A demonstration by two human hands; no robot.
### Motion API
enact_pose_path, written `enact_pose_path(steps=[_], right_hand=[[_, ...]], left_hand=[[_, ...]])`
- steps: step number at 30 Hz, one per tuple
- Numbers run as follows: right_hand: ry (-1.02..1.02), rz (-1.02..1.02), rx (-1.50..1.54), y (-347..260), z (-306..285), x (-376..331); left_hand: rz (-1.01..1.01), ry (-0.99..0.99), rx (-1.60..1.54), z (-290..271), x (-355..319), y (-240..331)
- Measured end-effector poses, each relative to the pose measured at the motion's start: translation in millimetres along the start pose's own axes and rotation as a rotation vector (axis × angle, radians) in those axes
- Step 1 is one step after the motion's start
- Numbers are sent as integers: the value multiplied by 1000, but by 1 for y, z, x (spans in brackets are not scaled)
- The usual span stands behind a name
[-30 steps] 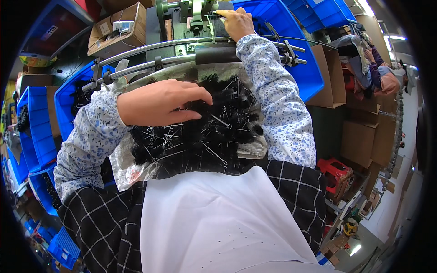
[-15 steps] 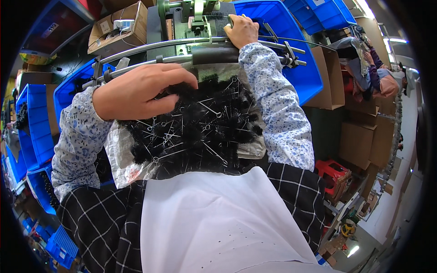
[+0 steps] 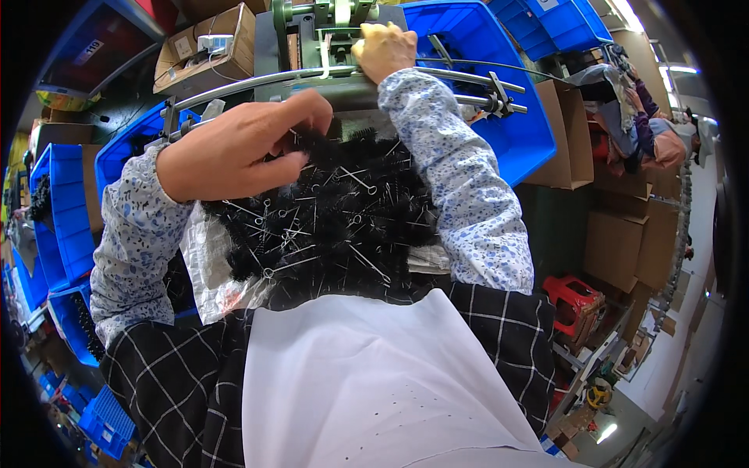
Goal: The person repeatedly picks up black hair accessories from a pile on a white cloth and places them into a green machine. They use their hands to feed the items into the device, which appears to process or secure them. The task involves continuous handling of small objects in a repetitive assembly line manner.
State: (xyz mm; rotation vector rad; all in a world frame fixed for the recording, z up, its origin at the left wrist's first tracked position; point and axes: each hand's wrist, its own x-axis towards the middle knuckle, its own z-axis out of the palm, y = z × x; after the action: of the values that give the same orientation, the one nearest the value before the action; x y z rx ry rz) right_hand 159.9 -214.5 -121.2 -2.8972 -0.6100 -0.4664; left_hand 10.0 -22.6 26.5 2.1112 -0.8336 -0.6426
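Observation:
A heap of black bristle brushes (image 3: 343, 226) with looped wire handles lies on a pale sheet (image 3: 204, 265) before me. Over its far left side, my left hand (image 3: 234, 148) is closed, with black bristles between thumb and fingers. My right hand (image 3: 384, 51) is at the fixture of a green-grey metal machine (image 3: 335, 15) at the far edge. Its fingers are bent and pressed together, and what they hold is hidden. A thin line, perhaps a wire, runs left from those fingertips across the machine.
Curved metal rails (image 3: 257, 80) cross between the heap and the machine. A large blue bin (image 3: 515, 144) stands to the right, and stacked blue bins (image 3: 66, 210) to the left. An open cardboard box (image 3: 204, 48) sits at the far left. Another person (image 3: 663, 144) is at the far right.
My right hand has moved left, over the machine's fixture, covering the spot where a brush showed. My left fingers have curled in and drawn bristles up slightly from the heap.

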Motion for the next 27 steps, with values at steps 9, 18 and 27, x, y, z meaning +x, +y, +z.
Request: enact_pose_path(steps=[9,18,27], right_hand=[[-57,96,-25,76,18,1],[-9,164,-312,95,-42,11],[-527,-143,1093,-35,-107,-65]], left_hand=[[182,164,-84,4,-9,-40],[150,254,-21,18,7,-41],[75,497,39,25,27,-40]])
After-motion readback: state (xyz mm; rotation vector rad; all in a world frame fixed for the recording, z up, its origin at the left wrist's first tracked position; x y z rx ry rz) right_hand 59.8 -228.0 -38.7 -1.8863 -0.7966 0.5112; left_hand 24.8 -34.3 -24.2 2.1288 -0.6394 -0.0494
